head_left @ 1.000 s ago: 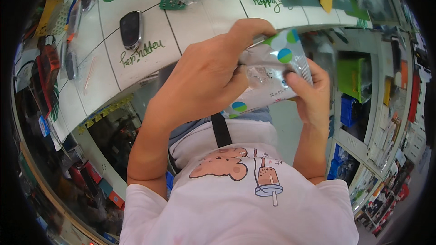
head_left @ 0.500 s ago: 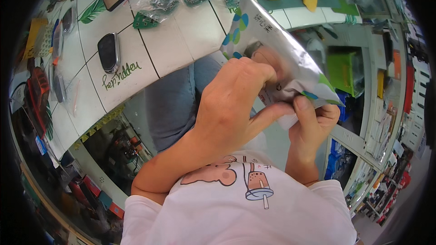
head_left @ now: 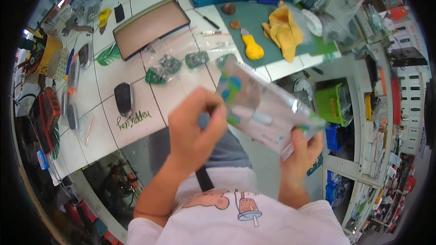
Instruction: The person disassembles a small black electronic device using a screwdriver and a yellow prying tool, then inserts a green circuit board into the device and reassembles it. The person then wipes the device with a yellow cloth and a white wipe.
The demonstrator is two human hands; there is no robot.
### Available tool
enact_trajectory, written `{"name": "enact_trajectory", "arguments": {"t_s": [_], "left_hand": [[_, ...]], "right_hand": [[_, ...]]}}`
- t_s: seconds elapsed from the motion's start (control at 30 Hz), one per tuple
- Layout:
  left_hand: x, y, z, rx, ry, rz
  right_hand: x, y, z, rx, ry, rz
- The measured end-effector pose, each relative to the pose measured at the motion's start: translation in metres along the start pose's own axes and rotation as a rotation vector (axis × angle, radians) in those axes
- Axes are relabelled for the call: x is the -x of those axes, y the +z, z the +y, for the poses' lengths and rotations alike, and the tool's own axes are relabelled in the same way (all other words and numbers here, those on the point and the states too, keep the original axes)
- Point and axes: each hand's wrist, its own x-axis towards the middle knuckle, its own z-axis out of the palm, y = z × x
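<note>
My right hand (head_left: 302,152) grips the lower right end of a silver foil packet (head_left: 272,120), thumb on the front face and fingers curled behind. The packet is printed with blue and green shapes and tilts down to the right. Beside its left edge, apart from it, hovers my left hand (head_left: 195,129). Its fingers are curled in toward the thumb and a little blurred; whatever they may pinch does not show. What the packet contains is hidden. On the white tiled table (head_left: 102,129), left of my left hand, lies a black car key fob (head_left: 123,100) with a silver rim.
Green circuit boards in clear bags (head_left: 170,65) lie behind the hands, near a dark-rimmed tray (head_left: 152,27). A yellow-handled tool (head_left: 252,49) and yellow gloves (head_left: 284,31) rest on a green mat (head_left: 229,36). At the right stands a shelf with a green bin (head_left: 328,104).
My left hand has come off the packet and moved left. The packet, still in my right hand, has swung lower and now shows more of its face. The view takes in more of the table.
</note>
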Motion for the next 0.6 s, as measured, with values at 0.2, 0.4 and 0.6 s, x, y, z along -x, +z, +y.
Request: {"name": "enact_trajectory", "arguments": {"t_s": [0.2, 0.4, 0.6], "left_hand": [[-0.023, -0.015, -0.009, 0.263, -0.205, -0.038], [-0.011, -0.014, -0.012, 0.606, -0.429, -0.092], [-0.002, -0.008, -0.005, 0.518, -0.304, -0.005]], "right_hand": [[-0.031, -0.001, 0.009, -0.372, 0.251, -0.091], [-0.053, 0.018, 0.012, 0.151, -0.343, -0.057], [-0.047, 0.025, -0.013, 0.776, -0.845, -0.18]]}}
